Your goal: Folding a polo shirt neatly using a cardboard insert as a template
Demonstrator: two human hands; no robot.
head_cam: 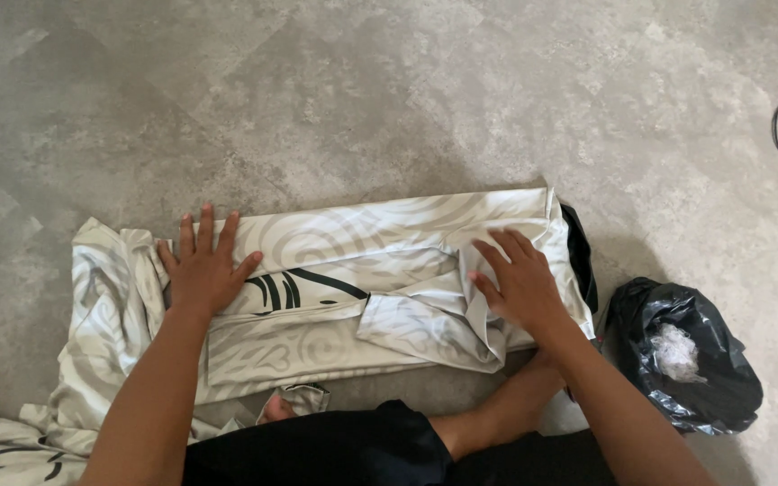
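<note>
- Cloth (380,270), pale grey with swirl patterns, is lying on the floor (389,99), already folded into a long band; its left end (105,306) is still spilling out loose.
- Left hand (202,266) is pressing flat, fingers spread, gripping nothing.
- Right hand (520,283) is resting open on the folded end.
- Black bag (677,355) is sitting just beside the right arm.

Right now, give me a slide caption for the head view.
Both hands, left hand and right hand, press flat on a folded patterned cloth on the grey floor, beside a black bag.
</note>
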